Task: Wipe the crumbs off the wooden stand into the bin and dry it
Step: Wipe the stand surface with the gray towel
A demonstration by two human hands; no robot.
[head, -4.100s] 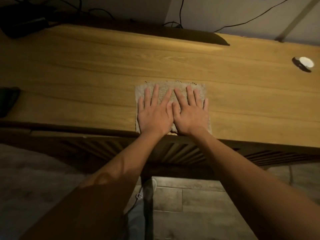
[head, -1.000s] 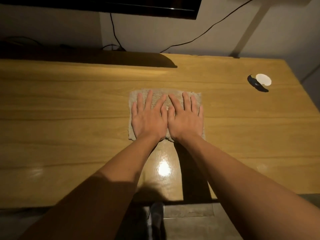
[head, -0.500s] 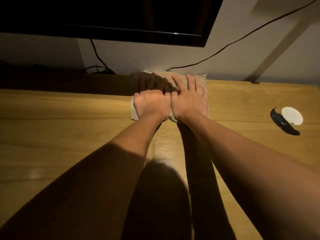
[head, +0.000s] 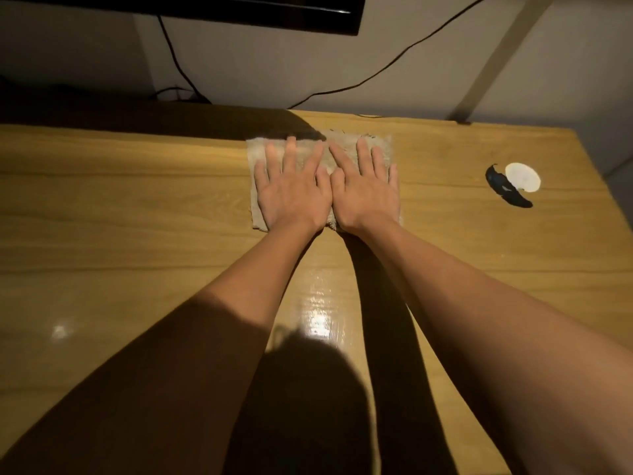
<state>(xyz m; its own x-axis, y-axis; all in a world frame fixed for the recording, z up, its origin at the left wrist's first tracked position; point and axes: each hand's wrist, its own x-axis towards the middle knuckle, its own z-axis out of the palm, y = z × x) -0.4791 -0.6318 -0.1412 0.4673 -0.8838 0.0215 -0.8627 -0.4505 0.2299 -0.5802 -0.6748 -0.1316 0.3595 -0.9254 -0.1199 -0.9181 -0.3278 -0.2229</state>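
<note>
The wooden stand (head: 137,207) fills the head view with its light, glossy top. A beige towel cloth (head: 346,140) lies flat on it near the back edge, partly in the shadow of the screen above. My left hand (head: 291,190) and my right hand (head: 366,190) rest side by side on the cloth, palms down and fingers spread, pressing it onto the wood. Neither hand grips it. A shiny streak (head: 318,313) runs on the wood between my forearms. No bin is in view.
A small white round object (head: 523,177) with a dark shape (head: 507,192) beside it sits at the right of the stand. A black screen (head: 274,8) hangs above the back edge, and cables (head: 178,70) run down the wall. The stand's right edge lies just beyond the white object.
The hands pushed the cloth from the middle to the wall edge, and have now drawn it a little back towards me. Both hands stay flat on it.
</note>
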